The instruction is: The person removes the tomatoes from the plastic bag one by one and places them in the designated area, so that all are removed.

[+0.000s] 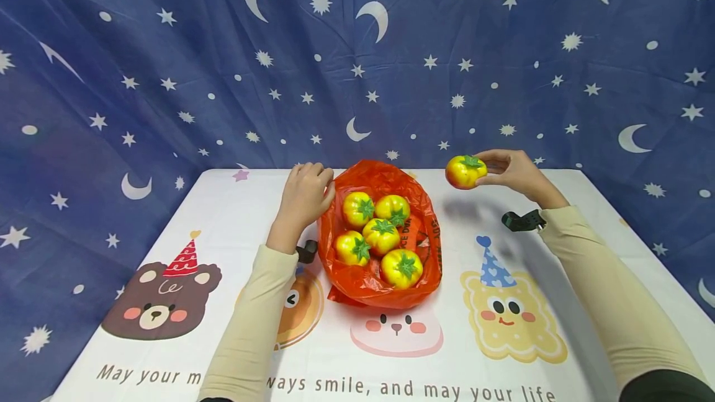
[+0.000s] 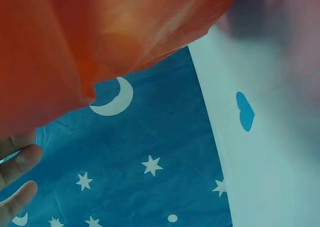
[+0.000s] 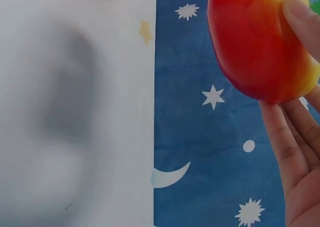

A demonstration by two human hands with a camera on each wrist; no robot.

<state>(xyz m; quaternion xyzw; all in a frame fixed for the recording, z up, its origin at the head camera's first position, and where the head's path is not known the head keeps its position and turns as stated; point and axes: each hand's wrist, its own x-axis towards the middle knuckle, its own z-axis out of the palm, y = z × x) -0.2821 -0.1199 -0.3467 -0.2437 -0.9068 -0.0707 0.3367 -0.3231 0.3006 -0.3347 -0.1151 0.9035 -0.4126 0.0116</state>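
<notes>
A red plastic bag [image 1: 429,278] sits with its mouth spread wide, holding several glossy yellow tomatoes [image 1: 381,237] with green star-shaped caps. At the bag's left rim, my left hand [image 1: 306,194] grips the plastic with curled fingers; the left wrist view shows its fingertips [image 2: 24,159] beside the hanging orange-red bag [image 2: 125,32], the pinch itself hidden. Off to the right of the bag, my right hand [image 1: 511,172] holds another tomato [image 1: 462,172], yellow and red, above the table. Thumb and fingers press on opposite sides of this tomato [image 3: 260,42] in the right wrist view.
The white tablecloth [image 1: 223,203] carries printed cartoon animals and lettering. Behind the table hangs a dark blue cloth [image 1: 313,36] with moons and stars. Dark wrist-worn devices [image 1: 522,221] show near both cuffs.
</notes>
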